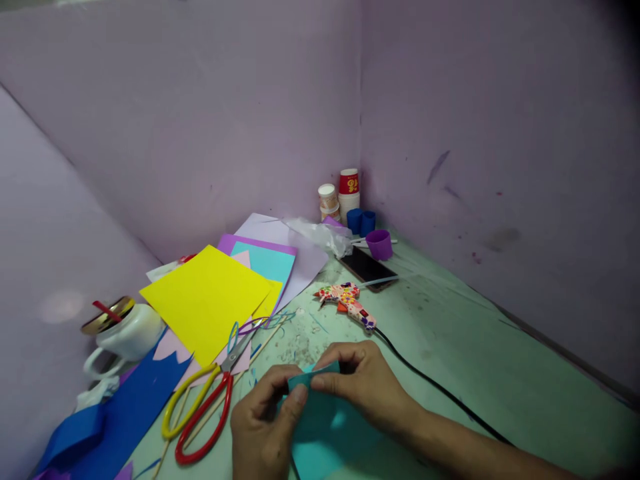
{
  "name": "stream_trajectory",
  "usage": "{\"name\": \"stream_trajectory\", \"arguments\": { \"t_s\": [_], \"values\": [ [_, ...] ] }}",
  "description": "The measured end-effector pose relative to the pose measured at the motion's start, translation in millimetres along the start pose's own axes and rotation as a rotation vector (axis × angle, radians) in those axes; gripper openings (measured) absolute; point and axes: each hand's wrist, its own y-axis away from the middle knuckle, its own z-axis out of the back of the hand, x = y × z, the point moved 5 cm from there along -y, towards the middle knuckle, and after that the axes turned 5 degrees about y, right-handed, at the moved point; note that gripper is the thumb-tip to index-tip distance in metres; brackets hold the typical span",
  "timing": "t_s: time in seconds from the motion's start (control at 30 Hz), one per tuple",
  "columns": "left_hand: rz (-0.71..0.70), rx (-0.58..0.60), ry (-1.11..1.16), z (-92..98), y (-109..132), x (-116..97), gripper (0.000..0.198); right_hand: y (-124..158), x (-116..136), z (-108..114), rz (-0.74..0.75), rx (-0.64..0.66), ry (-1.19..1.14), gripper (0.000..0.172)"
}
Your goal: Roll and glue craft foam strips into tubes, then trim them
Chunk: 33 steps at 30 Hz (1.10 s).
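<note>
A turquoise craft sheet (327, 437) hangs from both hands at the front of the table, with its upper edge folded over. My left hand (267, 423) pinches the left end of this folded edge between thumb and fingers. My right hand (373, 387) grips the fold farther right, the thumb pressed on its near side. The two thumbs lie close together. Left of my left hand lie scissors (226, 383) with one yellow and one red handle. Beyond my right hand a patterned glue gun (353, 307) rests on its side, a glue stick protruding from its rear.
Yellow paper (205, 303) tops a pile of coloured sheets, beside a white mug (133, 333) and a blue strip (135, 400). A phone (367, 267), a purple ring (380, 245) and stacked paper cups (349, 190) stand toward the corner. A black cord (440, 390) crosses at right.
</note>
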Motion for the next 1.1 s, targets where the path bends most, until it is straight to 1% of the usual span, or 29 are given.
{"name": "stream_trajectory", "arguments": {
  "t_s": [0.07, 0.2, 0.27, 0.3, 0.33, 0.37, 0.47, 0.5, 0.53, 0.57, 0.63, 0.7, 0.8, 0.83, 0.9, 0.97, 1.0, 1.03, 1.1],
  "values": [
    [-0.056, -0.014, -0.016, 1.6, -0.2, -3.9, 0.012, 0.1, 1.3, 0.0, 0.021, 0.006, 0.004, 0.011],
    [-0.128, -0.016, 0.027, 2.3, -0.9, -8.1, 0.003, 1.3, 4.9, -1.4, 0.115, 0.037, 0.056, 0.013],
    [-0.149, 0.003, 0.050, 1.6, -1.2, -9.6, 0.001, 2.6, 5.4, -1.7, 0.176, 0.046, 0.097, 0.007],
    [-0.162, 0.020, 0.060, 1.1, -1.2, -10.5, 0.002, 3.6, 6.8, -1.1, 0.239, 0.038, 0.113, 0.004],
    [-0.182, 0.038, 0.065, 0.7, -0.9, -11.7, 0.003, 5.4, 9.9, 0.0, 0.339, 0.023, 0.128, 0.001],
    [-0.212, 0.053, 0.064, 0.6, -0.4, -13.3, 0.005, 8.6, 14.8, 1.3, 0.479, 0.004, 0.144, 0.003],
    [-0.344, 0.071, 0.037, 2.2, 2.8, -18.9, 0.012, 25.7, 31.2, 2.9, 0.962, -0.018, 0.266, 0.012],
    [-0.375, 0.077, 0.033, 2.7, 3.9, -19.8, 0.015, 31.3, 34.8, 2.6, 1.081, -0.020, 0.331, 0.015],
    [-0.390, 0.090, 0.035, 2.9, 4.8, -20.0, 0.017, 35.6, 37.4, 2.3, 1.166, -0.024, 0.400, 0.017],
    [-0.392, 0.105, 0.039, 2.7, 5.4, -19.7, 0.018, 38.5, 39.3, 2.1, 1.218, -0.030, 0.462, 0.019],
    [-0.379, 0.132, 0.044, 1.7, 6.0, -18.9, 0.020, 41.2, 41.7, 1.9, 1.259, -0.043, 0.549, 0.022],
    [-0.373, 0.137, 0.047, 0.9, 6.3, -19.4, 0.021, 42.1, 42.7, 1.5, 1.269, -0.053, 0.590, 0.024],
    [-0.360, 0.122, 0.042, 0.2, 6.0, -20.2, 0.018, 42.7, 42.5, 0.5, 1.281, -0.067, 0.599, 0.024],
    [-0.344, 0.098, 0.036, 0.8, 5.6, -19.5, 0.014, 42.7, 42.3, 0.5, 1.284, -0.078, 0.603, 0.024],
    [-0.257, 0.020, 0.021, 3.3, 4.5, -15.1, 0.010, 42.7, 41.7, 2.1, 1.283, -0.137, 0.637, 0.027],
    [-0.126, -0.024, 0.000, 3.2, 4.7, -8.2, 0.019, 43.1, 40.9, 5.6, 1.281, -0.245, 0.707, 0.029],
    [-0.073, -0.006, -0.011, 0.7, 5.7, -5.6, 0.024, 43.5, 40.2, 6.7, 1.286, -0.292, 0.755, 0.030],
    [-0.041, 0.046, -0.021, -3.9, 7.3, -4.3, 0.026, 43.8, 38.9, 6.3, 1.292, -0.316, 0.808, 0.031],
    [-0.045, 0.181, -0.046, -15.2, 11.6, -5.6, 0.028, 44.2, 35.3, 2.1, 1.312, -0.314, 0.901, 0.031]
  ]
}}
